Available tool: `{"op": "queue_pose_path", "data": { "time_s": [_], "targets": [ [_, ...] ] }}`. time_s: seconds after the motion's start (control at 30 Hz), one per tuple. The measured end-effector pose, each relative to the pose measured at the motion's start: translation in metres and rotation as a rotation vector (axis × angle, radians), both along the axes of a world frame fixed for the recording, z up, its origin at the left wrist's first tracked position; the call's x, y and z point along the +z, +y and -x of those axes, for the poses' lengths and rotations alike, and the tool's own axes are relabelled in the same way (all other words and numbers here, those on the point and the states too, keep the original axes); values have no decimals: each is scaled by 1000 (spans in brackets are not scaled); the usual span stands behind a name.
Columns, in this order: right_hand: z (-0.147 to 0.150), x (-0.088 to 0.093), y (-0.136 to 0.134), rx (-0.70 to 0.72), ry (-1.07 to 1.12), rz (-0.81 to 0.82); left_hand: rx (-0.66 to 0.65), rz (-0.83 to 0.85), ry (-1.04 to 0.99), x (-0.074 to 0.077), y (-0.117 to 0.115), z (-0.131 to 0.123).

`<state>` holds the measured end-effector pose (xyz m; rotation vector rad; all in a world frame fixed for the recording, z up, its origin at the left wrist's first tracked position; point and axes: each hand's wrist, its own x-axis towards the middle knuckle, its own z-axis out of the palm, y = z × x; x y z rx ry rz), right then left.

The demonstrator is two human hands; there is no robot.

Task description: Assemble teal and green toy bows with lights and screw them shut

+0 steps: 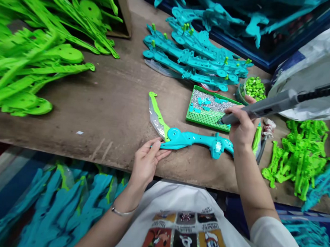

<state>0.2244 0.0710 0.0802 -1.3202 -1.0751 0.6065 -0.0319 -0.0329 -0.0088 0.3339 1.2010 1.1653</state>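
My left hand [147, 159] pinches the pointed end of a teal plastic toy weapon [192, 138] that lies across the table. From its left end rises a curved blade [157, 117], part clear and part lime green. My right hand [242, 128] is wrapped round a grey electric screwdriver [262, 107] with a black cord. Its tip points down at a green tray [188, 112] of small silvery screws and teal bits. The right end of the toy is partly hidden behind my right wrist.
Teal half-shells [185, 59] with green pegs lie behind the tray, near a tub of green pieces [253, 88]. Lime green parts pile up at left [31, 67] and right [299, 158]. Below the table edge are finished-looking teal toys [65, 203].
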Motion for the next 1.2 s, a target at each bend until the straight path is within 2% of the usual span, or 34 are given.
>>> {"op": "queue_pose_path", "data": {
  "time_s": [0.13,0.33,0.7,0.83,0.97,1.03,1.1,1.2],
  "targets": [
    [3,-17,26,-96,-61,-95,2,-3,1,1,0,-1],
    [1,-48,46,-80,-23,-120,9,-14,13,2,-2,-2],
    [-2,-61,54,-50,19,-106,-14,-27,15,0,-2,-1],
    [-1,-50,55,-35,73,-145,-10,-26,10,-3,-2,0],
    [20,-17,33,-18,108,-196,-12,-26,15,-3,-2,-3],
    [41,-1,12,86,146,-226,-1,-28,12,-2,-2,-5],
    [62,9,-12,258,200,-226,7,-28,1,-2,-2,-6],
    [88,5,-42,528,151,-73,13,-37,-30,-2,-2,-7]
  ]
}}
